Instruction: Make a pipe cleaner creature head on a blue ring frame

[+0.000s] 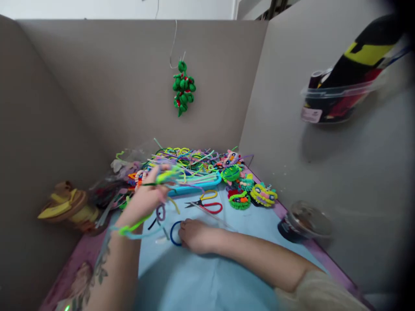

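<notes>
In the head view, the left hand (151, 188) loosely grips blurred green strands (167, 175) before the blue tray (191, 188), while the curled right hand (193, 235) touches the blue ring (171, 233), its hold unclear, on cloth (207, 270) well inside the purple right edge (316, 249).

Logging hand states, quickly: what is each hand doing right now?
Left hand: raised, motion-blurred, yellow-green strands at its fingers; grip unclear.
Right hand: fingers curled down at the dark blue ring; grip can't be confirmed.
</notes>
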A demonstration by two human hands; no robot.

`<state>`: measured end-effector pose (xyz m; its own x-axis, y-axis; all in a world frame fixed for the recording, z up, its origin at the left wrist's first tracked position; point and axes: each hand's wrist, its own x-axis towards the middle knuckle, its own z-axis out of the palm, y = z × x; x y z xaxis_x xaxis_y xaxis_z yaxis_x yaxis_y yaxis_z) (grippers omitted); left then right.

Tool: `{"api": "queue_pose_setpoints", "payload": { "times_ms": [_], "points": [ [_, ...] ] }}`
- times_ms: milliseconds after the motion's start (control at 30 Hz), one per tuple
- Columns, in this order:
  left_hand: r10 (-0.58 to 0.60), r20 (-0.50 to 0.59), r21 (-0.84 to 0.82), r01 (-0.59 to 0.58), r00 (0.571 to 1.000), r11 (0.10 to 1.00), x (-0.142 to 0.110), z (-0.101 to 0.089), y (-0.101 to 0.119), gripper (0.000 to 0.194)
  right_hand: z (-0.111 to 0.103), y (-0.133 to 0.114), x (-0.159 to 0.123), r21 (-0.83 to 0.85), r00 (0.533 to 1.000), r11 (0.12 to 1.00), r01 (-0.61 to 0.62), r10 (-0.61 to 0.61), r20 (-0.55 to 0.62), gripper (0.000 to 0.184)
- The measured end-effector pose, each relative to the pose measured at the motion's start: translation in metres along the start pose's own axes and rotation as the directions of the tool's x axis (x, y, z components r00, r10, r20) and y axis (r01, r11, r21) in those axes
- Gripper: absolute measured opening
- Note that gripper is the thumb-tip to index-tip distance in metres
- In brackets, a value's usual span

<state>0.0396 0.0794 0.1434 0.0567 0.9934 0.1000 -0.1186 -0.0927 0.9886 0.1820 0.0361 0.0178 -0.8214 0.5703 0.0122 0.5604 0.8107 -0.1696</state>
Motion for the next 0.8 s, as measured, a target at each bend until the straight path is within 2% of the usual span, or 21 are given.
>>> {"api": "queue_pose_setpoints", "payload": {
  "times_ms": [67,100,133,167,233,267,333,400,433,467,533,600,667,733,800],
  "points": [
    [0.018,0.236,0.368,-0.107,0.972,0.923,0.004,0.009,-0.028,0.051,-0.002,-0.019,-0.014,-0.005,0.994,0.996,0.092,-0.092,-0.053,0.023],
    [-0.009,0.355,0.485,-0.176,0.935,0.857,0.006,0.01,-0.042,0.06,-0.005,-0.028,-0.022,-0.01,0.989,0.992,0.128,-0.128,-0.077,0.024],
    [-0.038,0.425,0.575,-0.237,0.904,0.783,0.009,0.009,-0.054,0.065,-0.008,-0.035,-0.03,-0.015,0.985,0.989,0.149,-0.149,-0.092,0.025],
    [-0.064,0.44,0.663,-0.276,0.896,0.696,0.012,0.006,-0.062,0.069,-0.013,-0.039,-0.037,-0.021,0.984,0.989,0.148,-0.149,-0.1,0.025],
    [0.014,0.397,0.794,-0.351,0.918,0.496,0.017,-0.005,-0.069,0.07,-0.022,-0.041,-0.049,-0.015,0.989,0.995,0.102,-0.103,-0.102,0.022],
    [0.049,0.401,0.83,-0.385,0.915,0.404,0.018,-0.011,-0.067,0.068,-0.026,-0.039,-0.053,-0.003,0.993,0.998,0.067,-0.067,-0.1,0.02],
    [0.054,0.407,0.879,-0.407,0.912,0.25,0.014,-0.02,-0.057,0.054,-0.031,-0.033,-0.059,0.038,0.995,0.999,0.009,-0.005,-0.099,0.017],
    [0.032,0.345,0.927,-0.345,0.938,0.147,0.006,-0.022,-0.049,0.036,-0.032,-0.03,-0.06,0.083,0.995,0.997,0.006,0.002,-0.103,0.015],
    [0.021,0.304,0.942,-0.304,0.952,0.139,0.001,-0.021,-0.047,0.029,-0.031,-0.031,-0.06,0.101,0.994,0.995,0.025,-0.014,-0.104,0.015],
    [0.01,0.266,0.949,-0.264,0.964,0.174,-0.003,-0.019,-0.049,0.026,-0.029,-0.034,-0.059,0.115,0.994,0.992,0.052,-0.041,-0.101,0.015],
    [-0.047,0.252,0.91,-0.22,0.967,0.353,-0.007,-0.015,-0.057,0.028,-0.023,-0.042,-0.057,0.129,0.992,0.986,0.107,-0.097,-0.083,0.015],
    [-0.114,0.304,0.803,-0.19,0.946,0.565,-0.007,-0.014,-0.067,0.043,-0.015,-0.05,-0.054,0.125,0.991,0.984,0.126,-0.12,-0.061,0.016],
    [-0.119,0.332,0.696,-0.158,0.936,0.701,-0.004,-0.019,-0.072,0.058,-0.01,-0.053,-0.052,0.137,0.992,0.983,0.123,-0.117,-0.046,0.015],
    [-0.071,0.301,0.649,-0.149,0.951,0.746,-0.003,-0.027,-0.068,0.059,-0.011,-0.051,-0.054,0.201,0.99,0.969,0.14,-0.134,-0.045,0.012],
    [-0.024,0.265,0.705,-0.176,0.964,0.687,-0.01,-0.037,-0.062,0.044,-0.02,-0.044,-0.061,0.342,0.975,0.913,0.224,-0.212,-0.073,0.009]
  ]
}}
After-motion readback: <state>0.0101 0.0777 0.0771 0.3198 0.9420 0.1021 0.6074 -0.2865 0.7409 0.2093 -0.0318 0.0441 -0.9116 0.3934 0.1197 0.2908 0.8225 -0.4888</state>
